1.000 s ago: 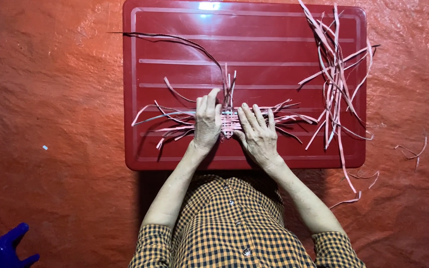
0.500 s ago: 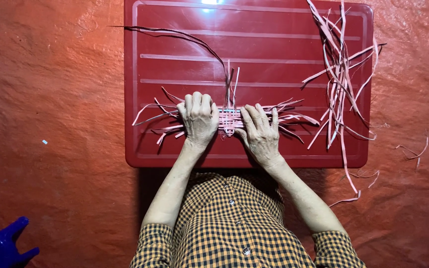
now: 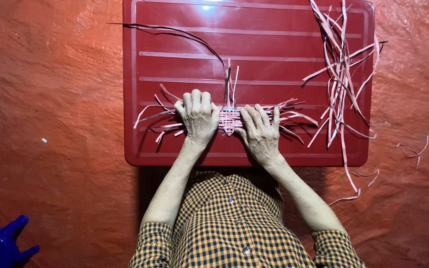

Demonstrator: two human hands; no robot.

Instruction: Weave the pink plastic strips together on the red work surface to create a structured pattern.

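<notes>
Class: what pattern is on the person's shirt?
Orange-and-black checks on the shirt; the head view shows it.

— Ground cover?
— Orange-red tarpaulin [image 3: 50,99], wrinkled and creased, spread on all sides of the red plastic lid [image 3: 274,44].
— The lid itself?
— Flat, rectangular, ribbed with raised lines; a bright glare spot from an overhead light sits near its far edge.
— Anything else?
— A blue plastic object [image 3: 1,245] lies well off its near-left corner; a small white fleck [image 3: 44,140] lies to its left.
</notes>
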